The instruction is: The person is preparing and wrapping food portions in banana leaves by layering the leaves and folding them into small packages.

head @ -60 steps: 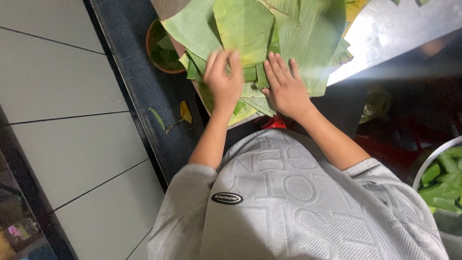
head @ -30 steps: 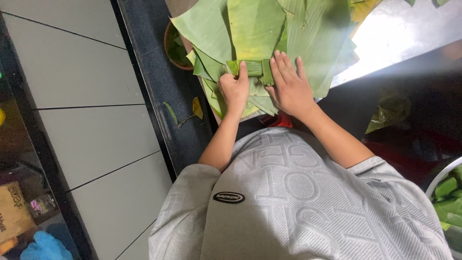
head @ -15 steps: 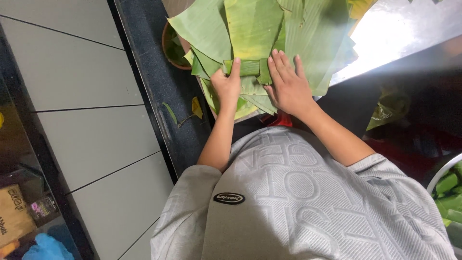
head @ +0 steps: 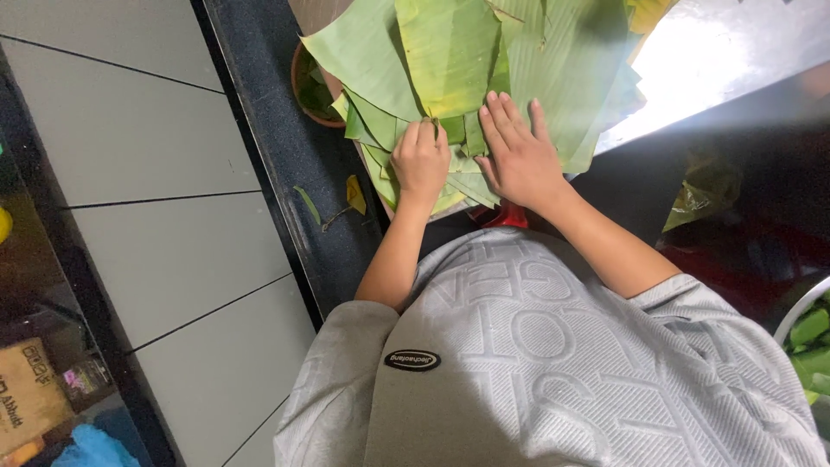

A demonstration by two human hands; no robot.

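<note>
A stack of large green banana leaves (head: 484, 52) lies spread in front of me. Smaller folded leaf pieces (head: 458, 177) sit at its near edge. My left hand (head: 421, 160) is curled shut, pinching a folded leaf strip (head: 437, 130) between thumb and fingers. Just to the right, my right hand (head: 519, 156) lies flat with its fingers apart, pressing down on the leaves. The two hands are almost touching. My grey shirt fills the lower part of the view.
A brown bowl (head: 304, 91) with leaf scraps stands left of the stack on a dark counter strip (head: 277, 173), where small leaf bits (head: 353, 195) lie. A shiny bright surface (head: 718, 52) is upper right. A metal bowl (head: 808, 333) of green pieces sits lower right. Pale tiles are at left.
My left hand went from lying flat on the leaves to curling shut around a folded leaf strip. My right hand has stayed flat on the stack.
</note>
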